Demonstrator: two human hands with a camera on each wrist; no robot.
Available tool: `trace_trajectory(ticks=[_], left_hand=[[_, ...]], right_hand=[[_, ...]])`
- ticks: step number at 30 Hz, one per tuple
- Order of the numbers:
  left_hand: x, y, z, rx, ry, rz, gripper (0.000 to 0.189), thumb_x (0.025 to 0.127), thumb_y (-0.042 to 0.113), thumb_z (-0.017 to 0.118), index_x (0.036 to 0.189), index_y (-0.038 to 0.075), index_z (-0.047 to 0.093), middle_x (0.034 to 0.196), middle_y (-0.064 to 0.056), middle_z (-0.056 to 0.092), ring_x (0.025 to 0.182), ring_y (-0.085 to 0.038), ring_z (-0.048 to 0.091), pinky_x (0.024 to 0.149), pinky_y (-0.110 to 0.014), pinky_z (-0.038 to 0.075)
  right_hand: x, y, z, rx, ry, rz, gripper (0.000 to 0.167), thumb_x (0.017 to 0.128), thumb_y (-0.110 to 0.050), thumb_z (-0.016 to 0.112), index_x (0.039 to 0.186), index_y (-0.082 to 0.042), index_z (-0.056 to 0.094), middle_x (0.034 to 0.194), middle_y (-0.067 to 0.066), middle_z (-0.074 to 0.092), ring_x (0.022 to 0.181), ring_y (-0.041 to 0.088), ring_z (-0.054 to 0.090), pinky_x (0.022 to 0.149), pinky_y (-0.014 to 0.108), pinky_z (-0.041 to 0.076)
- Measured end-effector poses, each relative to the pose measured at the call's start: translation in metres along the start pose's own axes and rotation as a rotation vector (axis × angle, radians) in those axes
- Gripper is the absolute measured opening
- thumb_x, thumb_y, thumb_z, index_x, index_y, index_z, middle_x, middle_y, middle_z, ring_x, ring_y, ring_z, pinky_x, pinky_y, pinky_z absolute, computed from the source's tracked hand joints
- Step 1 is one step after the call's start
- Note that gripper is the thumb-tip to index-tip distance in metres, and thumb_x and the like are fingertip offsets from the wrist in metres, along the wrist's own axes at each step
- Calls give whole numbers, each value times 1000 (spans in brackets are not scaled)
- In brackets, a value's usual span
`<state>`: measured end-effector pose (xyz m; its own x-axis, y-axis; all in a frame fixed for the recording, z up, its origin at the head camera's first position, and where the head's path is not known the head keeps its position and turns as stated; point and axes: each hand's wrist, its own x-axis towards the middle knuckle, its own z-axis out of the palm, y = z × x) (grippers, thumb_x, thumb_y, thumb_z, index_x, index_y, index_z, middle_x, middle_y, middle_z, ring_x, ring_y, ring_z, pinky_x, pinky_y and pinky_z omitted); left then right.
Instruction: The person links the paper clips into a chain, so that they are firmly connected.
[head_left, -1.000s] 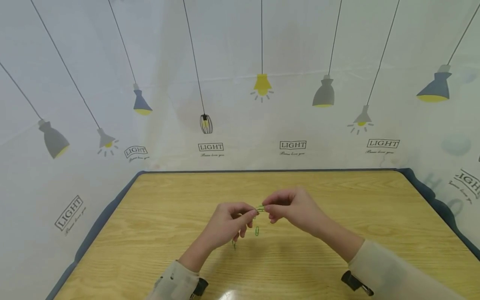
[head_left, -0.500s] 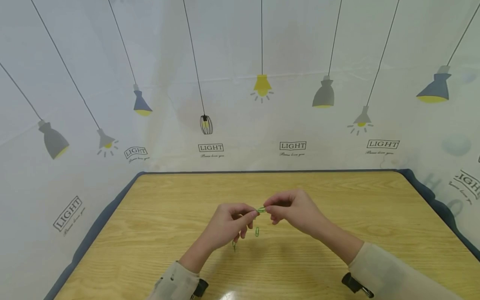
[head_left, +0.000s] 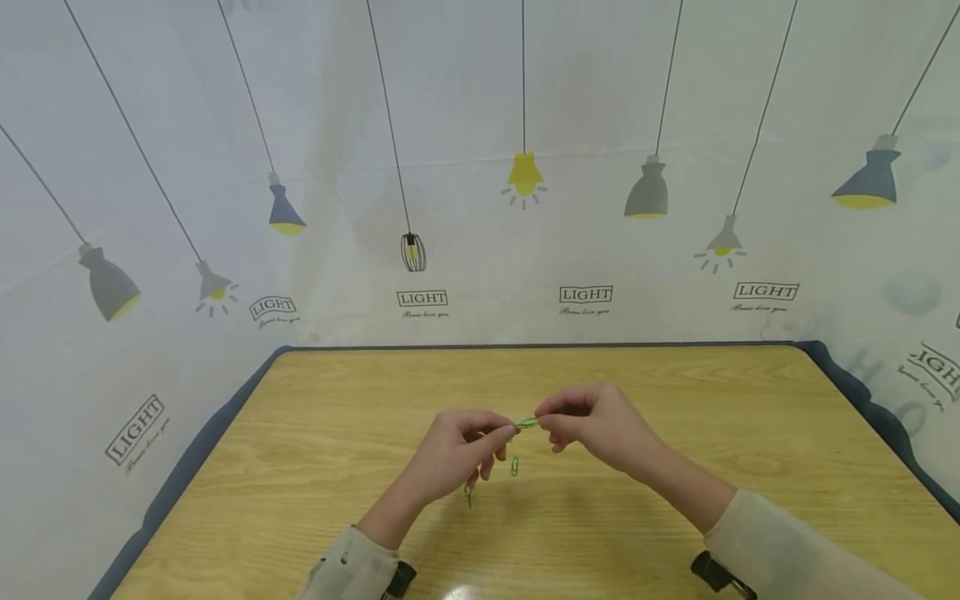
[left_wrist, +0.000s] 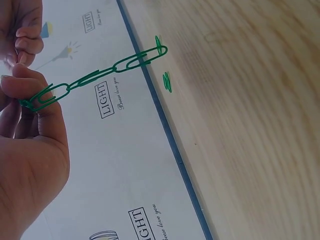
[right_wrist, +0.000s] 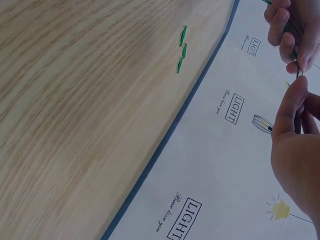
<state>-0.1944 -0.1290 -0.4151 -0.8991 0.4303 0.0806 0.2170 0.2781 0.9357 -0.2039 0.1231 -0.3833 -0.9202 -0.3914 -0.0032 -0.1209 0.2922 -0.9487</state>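
Note:
My left hand (head_left: 457, 458) pinches a green paper clip between thumb and forefinger. From that hand dangles a chain of linked green paper clips (left_wrist: 92, 77), seen in full in the left wrist view. Fingertips of my right hand (head_left: 603, 429) pinch the other end of a green paper clip (head_left: 528, 423) that spans the small gap between the hands. Whether this one is hooked to the chain is hidden by the fingers. On the table, below the hands in the head view, lies a loose green paper clip (head_left: 514, 467); the right wrist view shows several paper clips (right_wrist: 182, 36) there.
The wood-grain table (head_left: 337, 467) has a dark blue edge at the back and sides. Behind it stands a pale wall covering (head_left: 480, 275) printed with lamps and "LIGHT" labels. Black wrist cameras (head_left: 397, 579) sit by the cream sleeves (head_left: 787, 542).
My right hand has shifted slightly to the right, widening the gap to the left hand, so more of the clip between them shows. The left hand has stayed nearly still.

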Motion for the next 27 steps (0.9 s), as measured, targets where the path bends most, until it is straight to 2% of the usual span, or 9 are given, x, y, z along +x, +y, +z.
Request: trace_trajectory(ticks=[9,16,18,23,27], left_hand=[[-1,0,0,-16,-7,-14,27,109,31,64,120,11,79,93,-26,71,53,-10,54,45,-27,47],[0,0,3,-19,-15,1,24,109,27,63,116,9,78,91,-14,74,64,-13,65,55,-32,60],[-1,1,4,-30,-29,0,24,109,26,63,116,7,77,94,-16,75,68,-13,67,60,-32,63],[-1,1,5,-68,-88,-8,24,110,24,62,119,6,75,104,-31,71,72,-13,69,67,-29,64],[-1,2,7,-71,-120,4,24,110,23,62,122,5,73,102,-30,70,72,-12,70,68,-30,65]], right_hand=[[-5,4,-8,33,7,-8,22,100,-15,74,113,3,75,91,5,75,82,18,74,79,33,66],[-5,2,-4,24,6,-75,16,102,-6,70,111,7,72,92,13,73,81,14,72,78,30,66],[-5,0,-3,19,16,-81,15,103,-6,69,111,7,71,93,15,73,81,14,71,77,29,65],[-7,-3,1,15,34,-111,14,103,-5,68,110,7,70,96,13,72,82,14,71,77,27,64],[-9,-6,3,16,40,-132,14,104,-6,68,110,6,70,97,13,72,82,14,71,76,26,64]])
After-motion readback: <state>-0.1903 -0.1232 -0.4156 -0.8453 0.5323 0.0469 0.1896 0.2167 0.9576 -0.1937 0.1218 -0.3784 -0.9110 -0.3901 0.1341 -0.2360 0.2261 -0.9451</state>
